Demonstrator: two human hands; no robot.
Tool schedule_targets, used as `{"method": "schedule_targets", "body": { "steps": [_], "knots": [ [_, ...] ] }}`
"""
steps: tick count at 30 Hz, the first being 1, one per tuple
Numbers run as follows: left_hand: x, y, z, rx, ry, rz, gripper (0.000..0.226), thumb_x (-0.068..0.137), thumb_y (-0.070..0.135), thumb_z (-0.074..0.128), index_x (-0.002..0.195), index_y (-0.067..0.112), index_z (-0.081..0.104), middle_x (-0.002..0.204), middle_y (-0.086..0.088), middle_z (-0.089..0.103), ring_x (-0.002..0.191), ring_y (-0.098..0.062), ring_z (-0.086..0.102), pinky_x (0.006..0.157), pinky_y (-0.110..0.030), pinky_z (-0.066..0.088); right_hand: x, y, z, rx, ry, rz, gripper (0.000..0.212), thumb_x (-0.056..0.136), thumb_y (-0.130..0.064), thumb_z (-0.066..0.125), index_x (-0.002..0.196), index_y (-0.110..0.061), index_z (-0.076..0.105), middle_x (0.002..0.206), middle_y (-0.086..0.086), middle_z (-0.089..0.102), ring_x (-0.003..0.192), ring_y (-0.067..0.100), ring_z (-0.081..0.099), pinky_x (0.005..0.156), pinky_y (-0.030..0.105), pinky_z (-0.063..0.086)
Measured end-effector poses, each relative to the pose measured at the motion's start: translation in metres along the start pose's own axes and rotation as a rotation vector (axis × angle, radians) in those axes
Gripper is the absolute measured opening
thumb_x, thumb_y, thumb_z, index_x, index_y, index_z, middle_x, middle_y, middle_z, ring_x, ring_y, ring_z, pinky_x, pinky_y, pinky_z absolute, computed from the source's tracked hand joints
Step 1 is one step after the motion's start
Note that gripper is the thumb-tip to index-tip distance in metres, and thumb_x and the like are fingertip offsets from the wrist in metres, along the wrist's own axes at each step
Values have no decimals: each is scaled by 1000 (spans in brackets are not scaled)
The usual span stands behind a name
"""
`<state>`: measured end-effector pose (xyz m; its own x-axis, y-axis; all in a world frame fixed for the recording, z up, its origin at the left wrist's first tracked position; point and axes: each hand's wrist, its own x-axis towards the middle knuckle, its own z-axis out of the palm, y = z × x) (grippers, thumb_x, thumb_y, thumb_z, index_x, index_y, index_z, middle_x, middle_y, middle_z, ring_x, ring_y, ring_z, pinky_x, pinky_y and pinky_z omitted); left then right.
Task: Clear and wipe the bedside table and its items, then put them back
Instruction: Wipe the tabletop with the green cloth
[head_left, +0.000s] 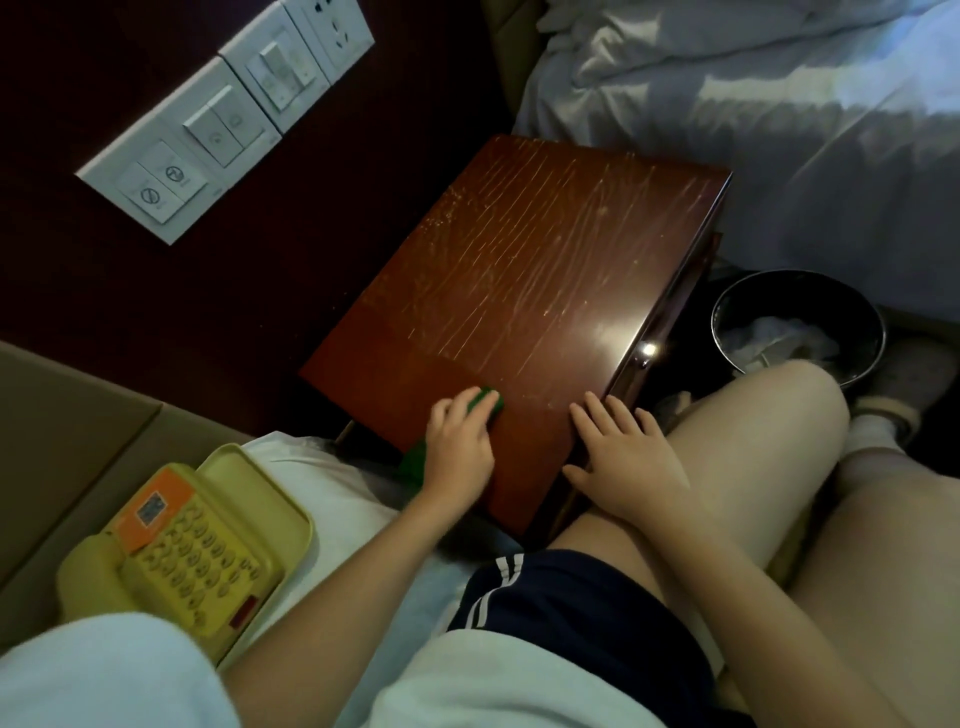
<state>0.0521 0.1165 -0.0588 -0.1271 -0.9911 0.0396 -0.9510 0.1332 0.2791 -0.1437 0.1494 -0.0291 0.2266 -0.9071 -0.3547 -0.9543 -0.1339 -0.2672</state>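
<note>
The bedside table (530, 270) has a bare reddish-brown wooden top streaked with pale lines of dust. My left hand (457, 447) presses a green cloth (488, 401) onto the near left part of the top, fingers curled over it; the cloth's tail hangs off the table's edge. A darker, streak-free patch lies around the cloth. My right hand (623, 457) rests flat on the near right corner with its fingers spread. A yellow telephone (182, 551) on its yellow tray lies on the white bed at the lower left.
A panel of white wall switches (218, 124) runs along the dark wall at the upper left. A second bed with white sheets (779, 114) is at the right. A dark round bin (800, 325) holding crumpled tissue stands right of the table. My bare knees fill the lower right.
</note>
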Motion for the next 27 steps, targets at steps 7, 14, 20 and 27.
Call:
{"method": "schedule_targets", "body": {
  "steps": [7, 14, 20, 27],
  "knots": [
    [-41, 18, 7, -86, -49, 218, 46, 91, 20, 31, 127, 17, 60, 130, -4, 56, 110, -27, 50, 93, -35, 42, -2, -22, 17, -4, 29, 84, 90, 88, -62, 41, 150, -17, -7, 157, 9, -10, 145, 24, -3, 116, 40, 7],
    [-14, -16, -7, -34, -100, 306, 45, 90, 17, 35, 129, 15, 57, 129, -10, 55, 110, -31, 50, 91, -41, 43, -7, -34, 24, 64, 17, 170, 103, 82, -69, 44, 148, -17, -15, 156, 8, -17, 145, 25, -8, 116, 40, 5],
    [45, -71, -25, 15, -63, 55, 42, 97, 11, 42, 138, 17, 47, 141, -7, 43, 124, -26, 36, 100, -36, 34, -6, -32, 21, 96, -37, 173, 112, 77, -72, 49, 146, -19, -21, 154, 7, -23, 144, 25, -13, 116, 40, 1],
    [94, -96, -34, -47, 120, -346, 43, 99, 14, 37, 142, 16, 38, 145, -8, 39, 128, -28, 33, 102, -39, 32, -7, -42, 21, 82, 17, 166, 114, 78, -68, 52, 139, -17, -30, 153, 12, -25, 143, 26, -16, 116, 39, -1]
  ]
}}
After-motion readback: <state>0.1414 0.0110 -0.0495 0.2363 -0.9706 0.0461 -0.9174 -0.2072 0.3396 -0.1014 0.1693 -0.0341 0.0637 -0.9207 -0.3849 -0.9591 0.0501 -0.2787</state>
